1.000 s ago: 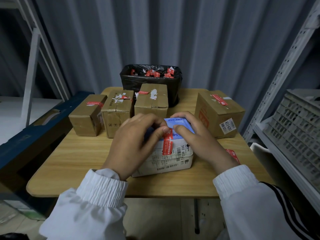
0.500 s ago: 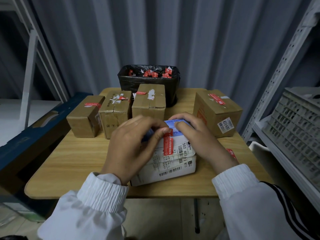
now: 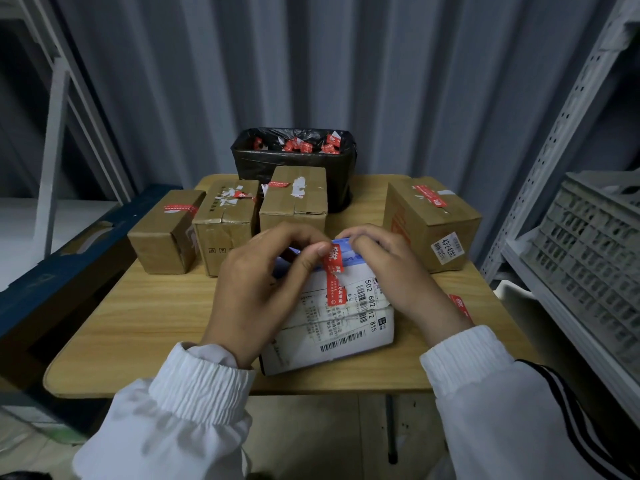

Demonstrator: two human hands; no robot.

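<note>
A white parcel [image 3: 339, 327] with a blue top and printed shipping labels lies tilted on the wooden table [image 3: 145, 323], near its front edge. A red sticker strip [image 3: 334, 275] runs down the parcel's top face. My left hand [image 3: 263, 289] pinches the sticker's upper end between thumb and fingers. My right hand [image 3: 391, 271] grips the parcel's far right edge with curled fingers and holds it in place. Part of the parcel's left side is hidden under my left hand.
Three brown cartons [image 3: 225, 223] stand in a row at the back left and another carton [image 3: 433, 220] at the right. A black-lined bin [image 3: 294, 168] holds several red stickers. One loose red sticker [image 3: 460, 306] lies on the table's right edge. A grey crate [image 3: 588, 244] sits on the right shelf.
The parcel has tilted up and come nearer to me. My left thumb and fingers have closed on the sticker's top end, which is lifting off the parcel.
</note>
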